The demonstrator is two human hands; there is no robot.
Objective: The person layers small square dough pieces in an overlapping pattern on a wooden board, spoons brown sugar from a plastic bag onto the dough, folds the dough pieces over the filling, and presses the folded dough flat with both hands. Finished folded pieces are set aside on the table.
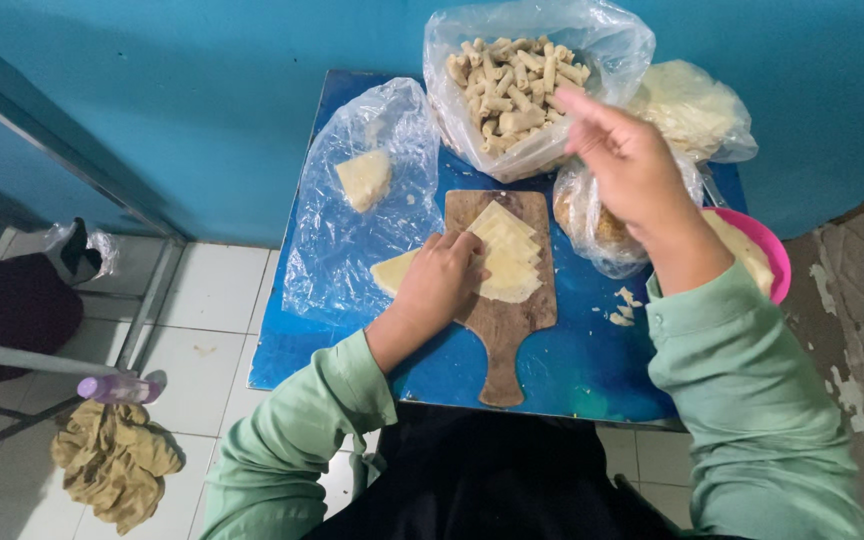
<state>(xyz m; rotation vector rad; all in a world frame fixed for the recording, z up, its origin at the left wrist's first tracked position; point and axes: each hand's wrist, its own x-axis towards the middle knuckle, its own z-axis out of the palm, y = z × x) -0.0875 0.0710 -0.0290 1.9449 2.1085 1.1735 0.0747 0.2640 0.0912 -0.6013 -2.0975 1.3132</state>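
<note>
Sitting close to a small blue worktop (592, 375), the person reaches both arms forward in pale green sleeves (752, 400). Nearest on the worktop lies a wooden board (502, 330) with its handle pointing toward the person, likely so it can be steadied from the near side. The left hand (440, 280) rests palm down on the left edge of a fanned stack of thin pale dough sheets (507, 255) on the board, fingers curled lightly over the sheets and pressing them in place, not clenched. One sheet pokes out to the left beneath the hand, onto a flat clear plastic bag (342, 240) that holds another pale wedge of dough (364, 178) farther back.

To the right, a few crumbs (620, 310) lie on the blue surface, and a pink bowl (774, 262) sits at the right edge, partly hidden by the forearm. The right hand (624, 160) is raised above the worktop, wrist bent, fingers extended toward the far bag; whether it pinches anything cannot be told.

Farthest, against the blue wall, an open clear bag of rolled pastry sticks (514, 85) stands with its mouth spread wide, seemingly for easy reach.
</note>
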